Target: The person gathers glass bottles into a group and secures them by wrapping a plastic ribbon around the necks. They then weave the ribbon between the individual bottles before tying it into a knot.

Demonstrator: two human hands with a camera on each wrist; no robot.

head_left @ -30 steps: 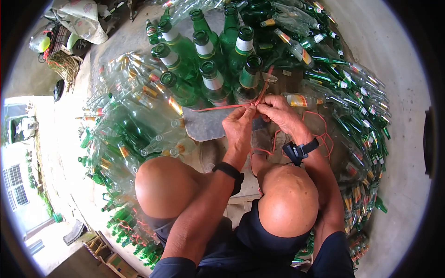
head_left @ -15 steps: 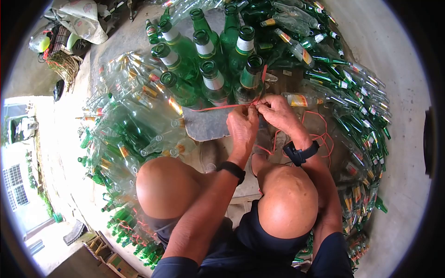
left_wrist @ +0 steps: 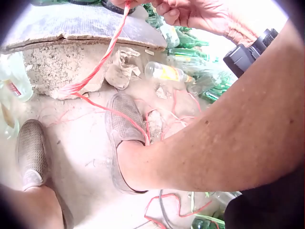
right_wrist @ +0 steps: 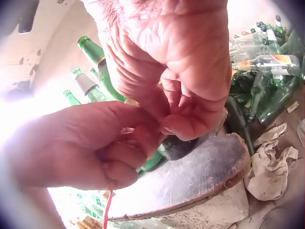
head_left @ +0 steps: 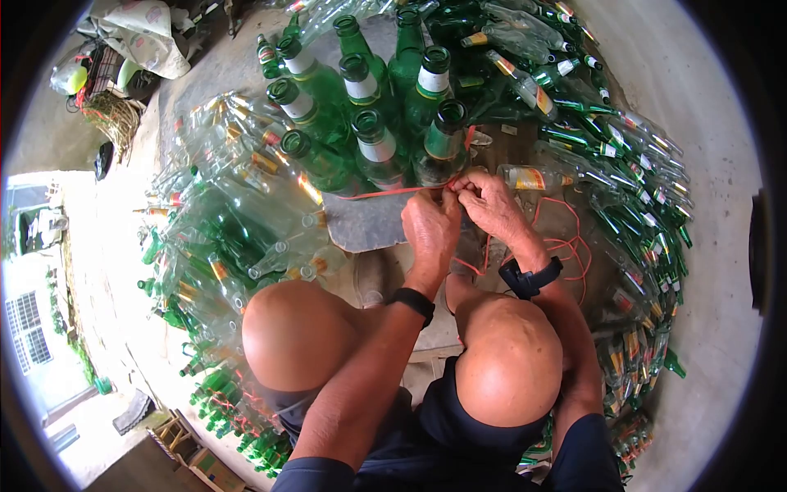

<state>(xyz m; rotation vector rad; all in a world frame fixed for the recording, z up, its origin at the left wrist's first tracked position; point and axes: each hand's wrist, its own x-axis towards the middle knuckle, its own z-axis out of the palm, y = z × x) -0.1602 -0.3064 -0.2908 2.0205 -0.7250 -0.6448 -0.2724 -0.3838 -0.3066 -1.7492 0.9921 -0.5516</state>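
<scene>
Several green glass bottles [head_left: 379, 152] stand upright in a tight group on a grey slab [head_left: 369, 230], with red plastic string [head_left: 385, 193] running around their lower part. At the front right bottle [head_left: 441, 152], my left hand [head_left: 432, 230] and right hand [head_left: 494, 207] meet, fingertips close together. My left hand grips the string, and a strand of string [left_wrist: 102, 59] hangs below it in the left wrist view. Thumb and forefinger of my right hand [right_wrist: 171, 62] pinch at the string beside the left fingertips [right_wrist: 147, 126]; the fingers hide the string there.
Loose string [head_left: 574, 246] trails over the floor right of my legs. Clear bottles [head_left: 238, 221] lie heaped on the left, and green bottles [head_left: 615, 152] are piled along the wall [head_left: 721, 246] on the right. A clear bottle [head_left: 533, 177] lies near my right hand. My shoes [left_wrist: 126, 112] stand below the slab.
My left hand has moved slightly right and turned, its back now more upward. The string strands beside the front right bottle have drawn in closer to it. The bottles stay in place.
</scene>
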